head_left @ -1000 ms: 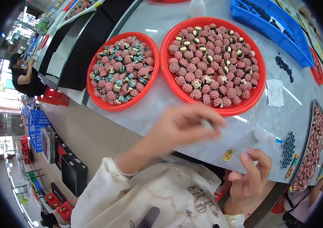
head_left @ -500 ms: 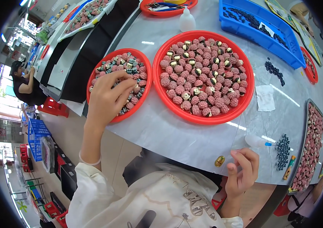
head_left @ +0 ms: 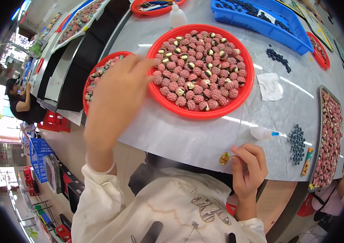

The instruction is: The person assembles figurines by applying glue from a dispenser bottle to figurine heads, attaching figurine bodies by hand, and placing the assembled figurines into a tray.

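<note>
My left hand (head_left: 117, 99) is smeared by motion above the table, with its fingers at the left rim of a large round red tray (head_left: 204, 116). Small pink, bumpy, flower-like pieces (head_left: 196, 77), some showing cream and black parts, fill that tray. Behind the hand, a smaller red tray (head_left: 86, 87) of pink and grey-green pieces is partly hidden. My right hand (head_left: 248, 167) hovers at the table's near edge, fingers loosely curled and thumb a little apart, nothing visible between them. Beside it lies a gold oval sticker (head_left: 224, 158).
Right of the trays are a white tissue (head_left: 269, 86), a blue-tipped white bottle (head_left: 261, 133), dark beads (head_left: 296, 144) and a metal tray (head_left: 320, 121) of pink pieces. Farther back stand a blue bin (head_left: 261, 31) and another white bottle (head_left: 177, 17). One person (head_left: 20, 99) sits at left.
My left hand has moved right and toward me, from over the smaller tray to the large tray's rim. The right hand's thumb and fingers have come closer together. The whole view has shifted slightly.
</note>
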`<action>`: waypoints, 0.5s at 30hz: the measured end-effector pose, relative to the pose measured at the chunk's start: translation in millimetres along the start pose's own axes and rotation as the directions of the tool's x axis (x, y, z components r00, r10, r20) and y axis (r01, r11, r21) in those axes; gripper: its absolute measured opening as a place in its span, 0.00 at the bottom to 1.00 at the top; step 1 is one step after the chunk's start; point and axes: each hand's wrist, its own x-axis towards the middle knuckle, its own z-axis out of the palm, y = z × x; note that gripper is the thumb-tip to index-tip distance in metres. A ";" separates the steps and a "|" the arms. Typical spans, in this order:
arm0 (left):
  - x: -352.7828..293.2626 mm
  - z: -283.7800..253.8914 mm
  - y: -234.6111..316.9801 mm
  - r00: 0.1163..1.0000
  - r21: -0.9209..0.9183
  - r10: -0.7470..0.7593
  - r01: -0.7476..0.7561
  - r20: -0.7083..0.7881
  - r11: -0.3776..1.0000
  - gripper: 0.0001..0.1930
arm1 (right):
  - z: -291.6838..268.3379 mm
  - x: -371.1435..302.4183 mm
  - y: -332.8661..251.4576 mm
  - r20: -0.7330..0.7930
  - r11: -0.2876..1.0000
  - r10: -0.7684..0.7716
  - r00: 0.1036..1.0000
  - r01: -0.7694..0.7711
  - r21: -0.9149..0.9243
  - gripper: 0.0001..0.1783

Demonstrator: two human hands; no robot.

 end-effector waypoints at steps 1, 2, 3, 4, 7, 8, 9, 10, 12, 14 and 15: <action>9.1 11.6 13.4 0.990 -0.123 0.141 -0.143 -0.027 0.982 0.13 | -0.2 -1.2 -1.0 0.006 1.000 -0.010 1.000 0.010 0.008 0.08; 17.9 25.6 25.8 0.960 -0.246 0.272 -0.281 -0.071 0.928 0.14 | -0.5 -0.4 -3.1 0.004 1.000 -0.004 1.000 0.004 -0.010 0.08; 23.9 42.7 38.1 0.957 -0.265 0.281 -0.291 -0.076 0.919 0.14 | -0.4 -1.3 -2.9 0.010 0.999 -0.034 0.999 0.034 0.004 0.09; 28.9 59.6 51.3 0.892 -0.248 0.420 -0.450 -0.164 0.858 0.14 | -2.9 -1.7 -2.3 0.019 0.997 -0.069 0.997 0.068 0.018 0.09; 33.7 81.4 67.0 0.806 -0.265 0.568 -0.592 -0.167 0.761 0.16 | -13.0 -9.0 -1.8 0.068 0.999 -0.043 0.997 0.045 -0.029 0.09; 34.2 84.8 66.0 0.816 -0.276 0.574 -0.568 -0.068 0.776 0.16 | -16.4 -11.4 1.4 0.051 0.997 -0.058 0.997 0.060 -0.039 0.09; 33.8 85.3 65.1 0.799 -0.301 0.596 -0.588 -0.075 0.750 0.16 | -22.0 -14.4 4.2 0.036 0.997 -0.036 0.999 0.039 -0.072 0.09; 32.4 81.5 61.4 0.836 -0.397 0.549 -0.506 -0.007 0.766 0.16 | -26.2 -17.6 5.2 0.018 0.998 -0.005 1.000 0.006 -0.067 0.09; 30.2 75.4 54.4 0.845 -0.502 0.531 -0.430 0.070 0.751 0.17 | -32.8 -22.7 5.9 -0.018 0.995 0.047 0.999 -0.048 -0.088 0.09; 28.0 68.7 51.6 0.865 -0.351 0.502 -0.472 -0.006 0.809 0.18 | -41.9 -21.6 8.5 -0.051 0.991 0.091 0.995 -0.096 -0.090 0.09; 26.7 64.7 53.9 0.858 -0.371 0.513 -0.480 -0.010 0.795 0.18 | -46.7 -19.5 10.8 -0.056 0.988 0.103 0.993 -0.108 -0.111 0.09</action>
